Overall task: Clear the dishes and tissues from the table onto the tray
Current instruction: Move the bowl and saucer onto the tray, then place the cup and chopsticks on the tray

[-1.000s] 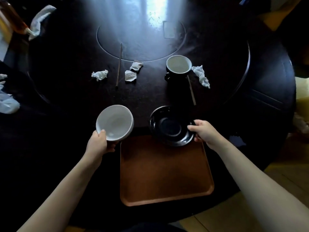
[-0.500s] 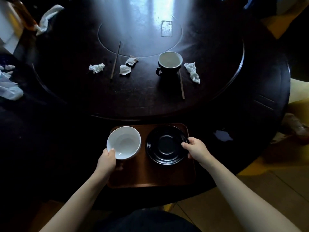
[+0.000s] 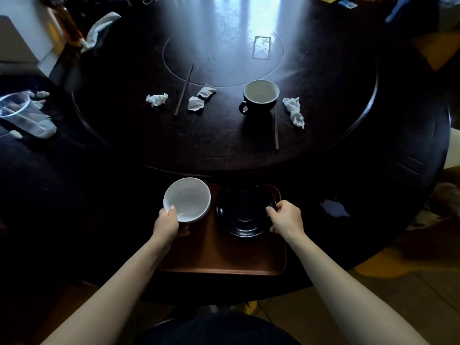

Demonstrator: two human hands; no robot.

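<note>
Now both dishes sit lower over the tray than a second ago, when they were only crossing its far edge. The left hand grips the white bowl by its near rim at the tray's far left corner; the right hand pinches the black plate, which seems down at the far right. Releasing looks next. The tray's near half lies bare for the cup, chopsticks and tissues left mid-table.

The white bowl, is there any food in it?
Empty. The white bowl in the left hand shows only its bare, clean inside.
</note>
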